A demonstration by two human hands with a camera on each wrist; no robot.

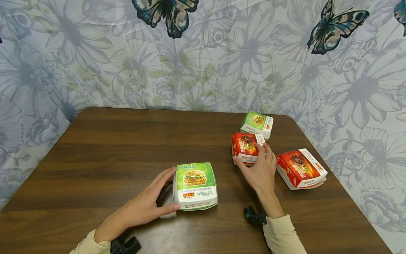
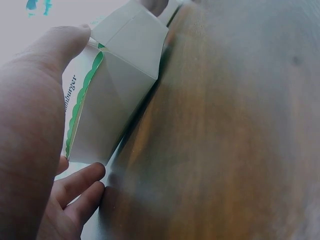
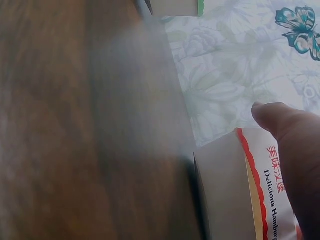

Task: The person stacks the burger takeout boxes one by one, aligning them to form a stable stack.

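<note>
A green-and-white hamburger box (image 1: pixel 195 186) sits at the middle of the table. My left hand (image 1: pixel 147 201) holds it from the left, thumb at the near corner and fingers at the far one. In the left wrist view the pale side of this box (image 2: pixel 115 100) lies between the thumb and the lower fingertips. My right hand (image 1: pixel 260 173) spans a red hamburger box (image 1: pixel 245 144) from above, thumb along its left side and fingers at the right edge. The right wrist view shows the thumb overlapping the printed side of the red box (image 3: pixel 272 195).
Behind the red box stands another green box (image 1: pixel 257 123), close to it. A second red box (image 1: pixel 301 168) lies right of my right hand, its near lower flap sticking out. The brown wooden table (image 1: pixel 127 141) ends at a wall covering with flowers and butterflies (image 1: pixel 247 49).
</note>
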